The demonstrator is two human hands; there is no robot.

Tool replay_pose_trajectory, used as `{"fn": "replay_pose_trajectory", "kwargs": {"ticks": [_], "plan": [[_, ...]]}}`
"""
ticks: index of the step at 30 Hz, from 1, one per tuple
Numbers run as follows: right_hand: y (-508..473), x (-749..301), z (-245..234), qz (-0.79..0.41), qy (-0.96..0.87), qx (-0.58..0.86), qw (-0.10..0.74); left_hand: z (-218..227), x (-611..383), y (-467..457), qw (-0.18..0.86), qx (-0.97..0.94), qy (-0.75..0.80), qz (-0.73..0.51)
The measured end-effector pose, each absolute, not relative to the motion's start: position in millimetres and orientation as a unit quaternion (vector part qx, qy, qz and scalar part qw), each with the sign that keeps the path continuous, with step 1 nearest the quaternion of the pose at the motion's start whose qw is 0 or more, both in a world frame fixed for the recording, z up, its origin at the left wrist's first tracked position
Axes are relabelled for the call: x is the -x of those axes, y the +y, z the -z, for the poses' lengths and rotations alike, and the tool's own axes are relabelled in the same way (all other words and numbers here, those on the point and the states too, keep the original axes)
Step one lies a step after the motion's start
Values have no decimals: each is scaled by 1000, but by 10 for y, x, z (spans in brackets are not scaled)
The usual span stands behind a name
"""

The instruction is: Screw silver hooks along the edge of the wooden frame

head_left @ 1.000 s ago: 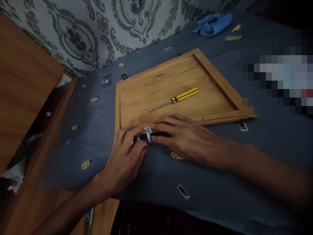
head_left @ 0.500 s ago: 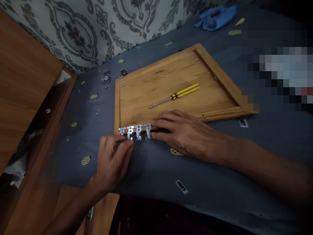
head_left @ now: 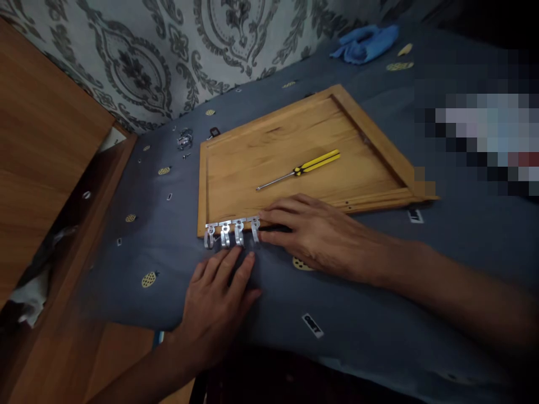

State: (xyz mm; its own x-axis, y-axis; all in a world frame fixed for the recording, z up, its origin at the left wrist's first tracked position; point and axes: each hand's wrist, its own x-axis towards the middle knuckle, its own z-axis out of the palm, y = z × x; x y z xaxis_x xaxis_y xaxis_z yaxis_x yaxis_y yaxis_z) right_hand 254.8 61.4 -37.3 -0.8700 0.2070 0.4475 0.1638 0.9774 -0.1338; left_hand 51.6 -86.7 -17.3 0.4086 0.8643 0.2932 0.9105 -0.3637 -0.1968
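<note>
A framed wooden panel [head_left: 295, 140] lies flat on a blue-grey patterned sheet [head_left: 379, 292]. Several silver metal hooks [head_left: 231, 231] stand in a row along its near edge, at the left corner. My left hand [head_left: 219, 303] lies flat on the sheet just below the hooks, fingers stretched out, holding nothing. My right hand [head_left: 311, 230] rests palm down at the panel's near edge. Its fingertips touch the rightmost hook and cover a dark thin object [head_left: 275, 228] that I cannot make out. A yellow-and-black screwdriver [head_left: 301, 169] lies on the panel.
Small metal hardware [head_left: 184, 139] and loose bits lie on the sheet by the panel's far left corner. A blue cloth [head_left: 364, 42] sits at the far right. Brown wooden furniture [head_left: 42, 163] stands at the left. Patterned wallpaper [head_left: 168, 50] runs behind.
My left hand has let go of the hooks, drawn back toward me and flattened on the sheet. The row of hooks is now uncovered. My right hand has stayed put.
</note>
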Motion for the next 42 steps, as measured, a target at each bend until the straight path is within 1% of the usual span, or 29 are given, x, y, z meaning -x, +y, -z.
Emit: {"fn": "replay_pose_trajectory", "kwargs": {"ticks": [5, 8, 11, 16, 20, 24, 27, 31, 34, 37, 42], "plan": [[619, -2542, 381, -49, -965, 97, 240, 168, -600, -853, 185, 811, -552, 62], [618, -2547, 359, -62, -964, 95, 240, 147, -596, -853, 178, 818, -543, 70], [617, -2552, 330, -68, -966, 91, 233, 118, -558, -878, 147, 824, -541, 82], [612, -2555, 314, -78, -964, 88, 237, 41, -424, -842, 77, 806, -571, 140], [610, -2560, 333, -78, -962, 89, 247, 21, -364, -770, 113, 786, -589, 149], [612, -2557, 337, -75, -961, 87, 251, 58, -444, -762, 142, 837, -508, 144], [612, -2550, 325, -72, -965, 90, 237, 68, -533, -765, 156, 862, -470, 106], [612, -2549, 324, -73, -964, 90, 239, 59, -601, -744, 189, 853, -486, 32], [614, -2551, 329, -74, -963, 89, 244, 44, -610, -732, 204, 852, -482, 19], [615, -2551, 321, -77, -964, 90, 239, 24, -584, -732, 179, 853, -488, 38], [606, -2554, 297, -84, -965, 94, 231, 20, -488, -734, 59, 837, -539, 78]]}}
